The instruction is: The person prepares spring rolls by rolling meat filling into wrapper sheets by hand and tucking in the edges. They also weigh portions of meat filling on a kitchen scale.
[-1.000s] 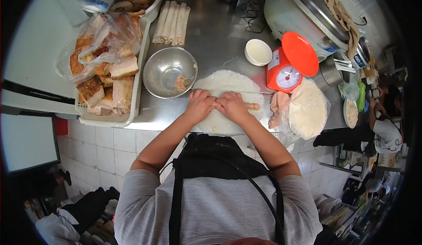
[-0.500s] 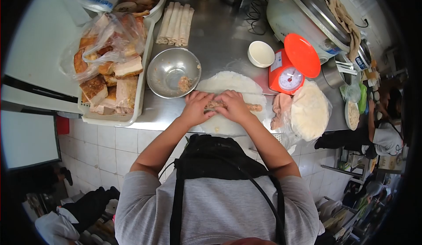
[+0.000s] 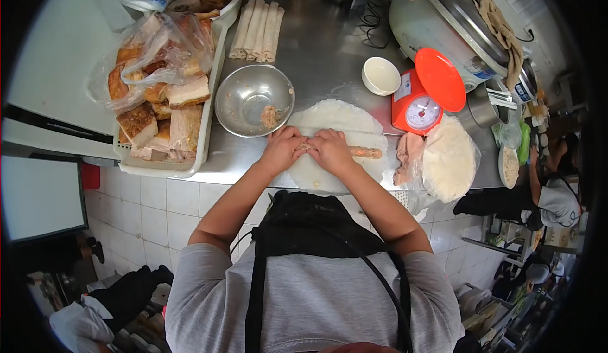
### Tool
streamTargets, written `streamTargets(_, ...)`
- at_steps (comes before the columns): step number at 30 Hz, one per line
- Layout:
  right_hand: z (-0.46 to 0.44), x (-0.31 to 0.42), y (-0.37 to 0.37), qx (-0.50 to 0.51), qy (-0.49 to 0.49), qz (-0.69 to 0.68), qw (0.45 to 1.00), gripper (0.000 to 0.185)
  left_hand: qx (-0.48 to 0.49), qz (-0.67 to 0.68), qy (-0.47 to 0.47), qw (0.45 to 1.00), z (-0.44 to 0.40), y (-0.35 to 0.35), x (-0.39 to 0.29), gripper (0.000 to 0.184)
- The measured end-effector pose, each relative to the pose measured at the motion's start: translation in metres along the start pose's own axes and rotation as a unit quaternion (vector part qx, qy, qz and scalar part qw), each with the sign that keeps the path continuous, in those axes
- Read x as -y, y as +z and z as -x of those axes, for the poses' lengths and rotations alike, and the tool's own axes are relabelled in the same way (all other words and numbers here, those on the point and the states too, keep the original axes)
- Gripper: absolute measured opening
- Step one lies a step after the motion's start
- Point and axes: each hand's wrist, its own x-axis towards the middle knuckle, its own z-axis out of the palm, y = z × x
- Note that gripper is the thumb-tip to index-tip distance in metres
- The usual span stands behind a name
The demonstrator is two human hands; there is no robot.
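A round, thin white wrapper point(image 3: 339, 113) lies at the table's front edge, with a log of minced meat filling point(image 3: 366, 153) across it. My left hand point(image 3: 282, 151) is closed with curled fingers on the left end of the log. Right beside it, my right hand point(image 3: 331, 151) presses the middle part, its fingers bent together; much of the filling there is hidden under both hands. A steel bowl point(image 3: 255, 77) with a small lump of filling stands just beyond my left hand. To the right, a stack of round wrappers point(image 3: 448, 163) sits in plastic beside a pinkish cloth point(image 3: 408, 156).
Several finished white rolls point(image 3: 256, 31) lie at the back. On the left, a white basket point(image 3: 206, 131) holds chunks of cooked pork. A red scale point(image 3: 421, 109), a small white bowl point(image 3: 380, 76) and a large cooker point(image 3: 437, 30) stand right. Other people work farther off.
Both hands have drawn closer together over the filling, covering the piece that showed between them. More of the log's right end is now uncovered. The view has shifted slightly.
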Motion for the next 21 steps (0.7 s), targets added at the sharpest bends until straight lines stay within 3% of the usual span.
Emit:
streamTargets(3,0.001,0.012,-0.018,-0.053,0.008,-0.03,0.998,0.024,0.018,0.055,-0.029,0.998,0.001,-0.013,-0.006,0.042)
streamTargets(6,0.0,0.013,-0.026,-0.058,-0.048,-0.041,0.996,0.022,0.033,0.099,-0.041,0.994,0.002,-0.017,-0.002,0.04)
streamTargets(9,-0.003,0.006,-0.003,-0.035,-0.069,-0.003,0.997,0.023,0.028,0.083,-0.041,0.995,0.003,-0.009,0.003,0.041)
streamTargets(12,-0.006,0.007,-0.003,-0.007,-0.027,-0.019,0.999,0.022,0.029,0.071,-0.045,0.996,0.004,-0.009,0.004,0.039)
streamTargets(15,-0.009,0.017,-0.005,-0.082,0.017,-0.009,0.996,0.02,-0.077,0.041,-0.052,0.995,0.007,-0.005,0.001,0.028)
streamTargets(21,-0.012,0.016,0.004,-0.012,-0.004,0.037,0.999,0.027,-0.077,0.005,-0.047,0.996,0.015,0.001,0.012,0.033)
